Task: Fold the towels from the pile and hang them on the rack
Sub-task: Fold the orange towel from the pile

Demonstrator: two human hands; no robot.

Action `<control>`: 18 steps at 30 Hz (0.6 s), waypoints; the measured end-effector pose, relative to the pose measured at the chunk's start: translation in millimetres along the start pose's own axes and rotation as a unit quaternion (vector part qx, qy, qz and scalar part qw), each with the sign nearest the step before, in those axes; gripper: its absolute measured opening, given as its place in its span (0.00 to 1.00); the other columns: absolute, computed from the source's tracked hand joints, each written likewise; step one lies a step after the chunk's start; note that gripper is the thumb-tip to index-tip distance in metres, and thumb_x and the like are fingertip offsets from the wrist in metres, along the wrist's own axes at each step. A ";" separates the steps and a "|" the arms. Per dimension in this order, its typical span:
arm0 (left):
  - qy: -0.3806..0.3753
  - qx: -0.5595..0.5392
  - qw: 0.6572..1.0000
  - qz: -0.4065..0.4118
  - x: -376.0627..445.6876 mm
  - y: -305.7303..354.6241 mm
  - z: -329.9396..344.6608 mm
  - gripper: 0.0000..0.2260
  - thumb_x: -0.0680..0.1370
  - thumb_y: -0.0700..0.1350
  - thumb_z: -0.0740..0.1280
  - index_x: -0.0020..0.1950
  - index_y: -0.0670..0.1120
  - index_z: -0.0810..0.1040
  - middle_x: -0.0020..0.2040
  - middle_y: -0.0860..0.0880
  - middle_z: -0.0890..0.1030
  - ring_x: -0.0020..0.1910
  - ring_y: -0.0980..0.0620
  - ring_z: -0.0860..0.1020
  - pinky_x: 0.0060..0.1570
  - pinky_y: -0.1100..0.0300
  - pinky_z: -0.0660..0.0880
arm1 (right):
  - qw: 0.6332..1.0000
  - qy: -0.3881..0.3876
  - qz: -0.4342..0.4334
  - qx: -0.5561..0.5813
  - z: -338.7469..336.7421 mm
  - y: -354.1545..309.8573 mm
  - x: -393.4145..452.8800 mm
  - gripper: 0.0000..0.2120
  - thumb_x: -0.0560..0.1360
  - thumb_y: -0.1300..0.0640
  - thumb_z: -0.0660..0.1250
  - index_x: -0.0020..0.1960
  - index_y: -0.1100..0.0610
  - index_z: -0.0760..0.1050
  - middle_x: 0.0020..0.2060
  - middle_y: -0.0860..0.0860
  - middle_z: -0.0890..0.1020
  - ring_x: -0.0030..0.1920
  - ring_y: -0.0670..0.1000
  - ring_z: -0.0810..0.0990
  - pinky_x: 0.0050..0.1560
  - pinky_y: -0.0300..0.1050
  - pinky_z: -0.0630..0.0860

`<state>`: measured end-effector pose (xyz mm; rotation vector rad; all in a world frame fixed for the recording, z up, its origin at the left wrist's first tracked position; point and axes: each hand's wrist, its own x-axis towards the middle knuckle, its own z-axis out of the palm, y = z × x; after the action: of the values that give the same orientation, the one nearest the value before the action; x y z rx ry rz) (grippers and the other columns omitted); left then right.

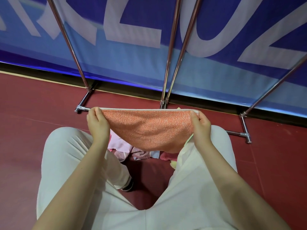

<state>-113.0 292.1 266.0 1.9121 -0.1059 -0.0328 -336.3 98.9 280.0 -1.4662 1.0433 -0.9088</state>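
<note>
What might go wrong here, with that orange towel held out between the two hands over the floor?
The left hand and right hand only pinch the orange towel at its top corners, so a corner may slip and undo the fold. Its sagging middle hangs close above the pile on the floor and might catch on it. The rack has feet by the person's legs, so stepping forward to hang the towel may mean a stumble.

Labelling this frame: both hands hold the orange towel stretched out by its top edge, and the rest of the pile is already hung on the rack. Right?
Not quite. The head view shows the pile on the floor under the orange towel, not on the rack. The left hand and right hand do hold the towel stretched out by its top edge.
</note>
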 end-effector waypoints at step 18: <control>0.065 0.174 0.975 0.120 5.3 5.3 -2.4 0.16 0.85 0.48 0.51 0.55 0.37 0.71 0.55 0.38 0.73 0.48 0.38 0.74 0.44 0.52 0.64 | 0.996 0.050 -0.075 -0.009 -1.0 -1.7 -15.5 0.07 0.77 0.59 0.66 0.44 0.61 0.79 0.35 0.47 0.80 0.39 0.41 0.75 0.43 0.32 0.72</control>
<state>-107.8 292.1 272.0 2.2320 -0.2671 0.2912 -342.0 113.4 281.7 -1.5430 1.0265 -1.0910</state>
